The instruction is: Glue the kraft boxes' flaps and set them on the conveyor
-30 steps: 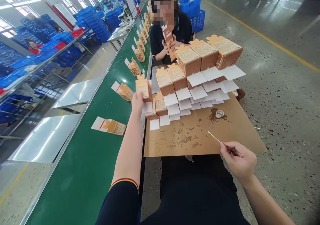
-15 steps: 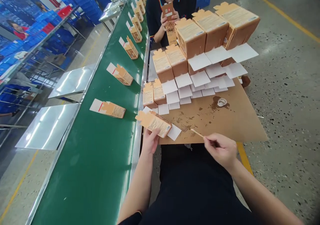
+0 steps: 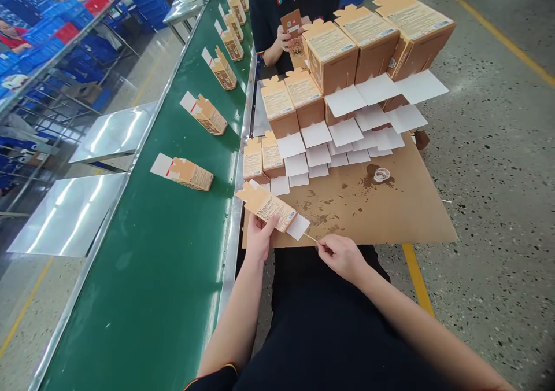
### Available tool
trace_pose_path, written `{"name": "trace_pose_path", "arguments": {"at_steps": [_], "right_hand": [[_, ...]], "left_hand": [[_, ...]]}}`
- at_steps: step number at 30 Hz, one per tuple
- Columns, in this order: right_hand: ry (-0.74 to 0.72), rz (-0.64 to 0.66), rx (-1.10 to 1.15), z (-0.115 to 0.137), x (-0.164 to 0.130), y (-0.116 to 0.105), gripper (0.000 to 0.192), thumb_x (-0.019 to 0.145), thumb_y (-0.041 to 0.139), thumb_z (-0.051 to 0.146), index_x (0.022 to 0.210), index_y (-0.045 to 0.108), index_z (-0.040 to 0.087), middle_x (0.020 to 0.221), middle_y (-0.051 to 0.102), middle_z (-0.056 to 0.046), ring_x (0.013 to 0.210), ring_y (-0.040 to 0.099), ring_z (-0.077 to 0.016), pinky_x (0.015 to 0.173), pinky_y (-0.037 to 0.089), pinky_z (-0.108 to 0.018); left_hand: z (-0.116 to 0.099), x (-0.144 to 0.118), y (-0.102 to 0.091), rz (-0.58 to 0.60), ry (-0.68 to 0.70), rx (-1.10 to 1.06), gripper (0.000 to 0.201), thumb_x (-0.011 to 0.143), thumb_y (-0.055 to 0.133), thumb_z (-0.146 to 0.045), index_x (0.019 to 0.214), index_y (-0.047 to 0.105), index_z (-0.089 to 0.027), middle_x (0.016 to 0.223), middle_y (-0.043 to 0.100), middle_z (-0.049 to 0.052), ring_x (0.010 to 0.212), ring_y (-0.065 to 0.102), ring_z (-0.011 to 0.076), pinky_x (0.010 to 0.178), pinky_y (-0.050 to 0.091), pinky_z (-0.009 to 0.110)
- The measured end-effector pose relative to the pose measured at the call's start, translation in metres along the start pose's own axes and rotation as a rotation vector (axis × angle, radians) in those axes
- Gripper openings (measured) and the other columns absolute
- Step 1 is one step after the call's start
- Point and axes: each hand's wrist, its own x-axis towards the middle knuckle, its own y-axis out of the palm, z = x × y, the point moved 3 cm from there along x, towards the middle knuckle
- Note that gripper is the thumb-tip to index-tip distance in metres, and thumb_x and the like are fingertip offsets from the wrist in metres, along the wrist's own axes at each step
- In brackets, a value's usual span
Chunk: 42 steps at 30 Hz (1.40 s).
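Note:
My left hand (image 3: 261, 236) is closed around the lower side of a brown printed carton (image 3: 269, 209), tilted above the near left corner of the cardboard sheet. The carton's cut flaps point up and left, and a white end flap (image 3: 299, 227) sticks out toward my right hand (image 3: 342, 256). Between the pinched fingers of that hand is a thin cotton swab (image 3: 310, 238). Its far end reaches the white flap; whether it touches or lies behind the flap I cannot tell. A small clear cap (image 3: 382, 174) sits in a wet patch on the cardboard sheet (image 3: 416, 206).
Stacked cartons (image 3: 332, 61) with white flaps hanging out stand at the back of the sheet. On my left runs a green conveyor belt (image 3: 173, 252) carrying a row of cartons (image 3: 191, 174). Across the table a co-worker (image 3: 271, 15) holds a brown piece.
My right hand has moved left, bringing the swab from over the table to the carton's white flap. The carton in my left hand has shifted slightly. The co-worker's brown piece is lower.

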Motion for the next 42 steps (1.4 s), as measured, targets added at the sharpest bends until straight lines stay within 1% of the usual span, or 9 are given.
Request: {"name": "trace_pose_path", "arguments": {"at_steps": [11, 19, 22, 28, 32, 35, 38, 40, 42], "right_hand": [[0.180, -0.293, 0.046, -0.002, -0.003, -0.047, 0.025, 0.101, 0.067, 0.021, 0.077, 0.070, 0.025, 0.064, 0.068, 0.002, 0.052, 0.060, -0.0126, 0.055, 0.055, -0.025], [0.183, -0.302, 0.073, 0.001, -0.003, -0.051, 0.027, 0.101, 0.067, 0.023, 0.074, 0.070, 0.025, 0.060, 0.068, 0.002, 0.049, 0.059, -0.0130, 0.051, 0.055, -0.025], [0.194, -0.299, 0.079, -0.001, -0.002, -0.053, 0.030, 0.102, 0.068, 0.028, 0.073, 0.070, 0.025, 0.059, 0.067, 0.001, 0.048, 0.059, -0.0133, 0.050, 0.055, -0.025], [0.187, -0.309, 0.125, -0.004, 0.006, -0.054, 0.033, 0.104, 0.069, 0.033, 0.072, 0.071, 0.025, 0.060, 0.069, 0.000, 0.048, 0.059, -0.0140, 0.049, 0.055, -0.026], [0.143, -0.308, 0.155, -0.002, 0.018, -0.051, 0.032, 0.103, 0.070, 0.032, 0.072, 0.071, 0.025, 0.060, 0.068, 0.001, 0.048, 0.060, -0.0131, 0.050, 0.054, -0.025], [0.162, -0.319, 0.140, -0.005, 0.019, -0.056, 0.033, 0.104, 0.072, 0.035, 0.072, 0.071, 0.025, 0.059, 0.067, 0.001, 0.048, 0.059, -0.0130, 0.050, 0.054, -0.025], [0.202, -0.341, 0.093, -0.012, 0.011, -0.068, 0.032, 0.104, 0.073, 0.036, 0.074, 0.072, 0.025, 0.059, 0.066, 0.002, 0.047, 0.059, -0.0130, 0.049, 0.053, -0.025], [0.224, -0.364, 0.064, -0.016, 0.006, -0.075, 0.031, 0.103, 0.074, 0.037, 0.075, 0.074, 0.025, 0.059, 0.066, 0.002, 0.046, 0.059, -0.0128, 0.048, 0.052, -0.025], [0.233, -0.382, 0.051, -0.019, 0.005, -0.080, 0.033, 0.103, 0.075, 0.040, 0.074, 0.074, 0.024, 0.058, 0.066, 0.002, 0.045, 0.058, -0.0126, 0.048, 0.052, -0.025]], "left_hand": [[0.019, -0.047, 0.021, -0.055, 0.251, 0.346, 0.082, 0.067, 0.105, -0.033, 0.133, 0.058, -0.027, 0.131, 0.073, 0.014, 0.124, 0.077, 0.0347, 0.109, 0.061, 0.048], [0.018, -0.043, 0.024, -0.085, 0.293, 0.349, 0.081, 0.063, 0.105, -0.033, 0.129, 0.058, -0.027, 0.123, 0.075, 0.012, 0.117, 0.078, 0.0351, 0.107, 0.064, 0.052], [-0.009, -0.032, -0.020, -0.259, 0.365, 0.310, 0.091, 0.065, 0.104, -0.036, 0.140, 0.052, -0.031, 0.134, 0.072, 0.010, 0.127, 0.076, 0.0343, 0.116, 0.061, 0.058], [-0.075, 0.015, -0.160, -0.697, 0.536, 0.324, 0.102, 0.059, 0.102, -0.035, 0.137, 0.036, -0.030, 0.154, 0.058, 0.017, 0.145, 0.066, 0.0346, 0.123, 0.054, 0.062], [-0.077, 0.036, -0.195, -0.762, 0.366, 0.397, 0.094, 0.056, 0.102, -0.032, 0.123, 0.036, -0.029, 0.137, 0.063, 0.012, 0.133, 0.072, 0.0330, 0.119, 0.057, 0.063], [-0.062, 0.021, -0.194, -0.847, 0.340, 0.408, 0.100, 0.054, 0.101, -0.025, 0.128, 0.035, -0.028, 0.140, 0.059, 0.013, 0.144, 0.064, 0.0336, 0.130, 0.046, 0.063], [-0.049, -0.009, -0.182, -1.011, 0.509, 0.483, 0.093, 0.064, 0.096, -0.029, 0.134, 0.036, -0.029, 0.148, 0.051, 0.015, 0.151, 0.055, 0.0326, 0.133, 0.040, 0.062], [-0.045, -0.013, -0.161, -0.921, 0.631, 0.503, 0.084, 0.069, 0.092, -0.032, 0.133, 0.038, -0.030, 0.145, 0.052, 0.013, 0.145, 0.058, 0.0320, 0.128, 0.047, 0.063], [-0.046, 0.003, -0.130, -0.670, 0.653, 0.468, 0.083, 0.068, 0.093, -0.033, 0.133, 0.042, -0.029, 0.138, 0.057, 0.011, 0.140, 0.063, 0.0315, 0.125, 0.051, 0.060]]}}
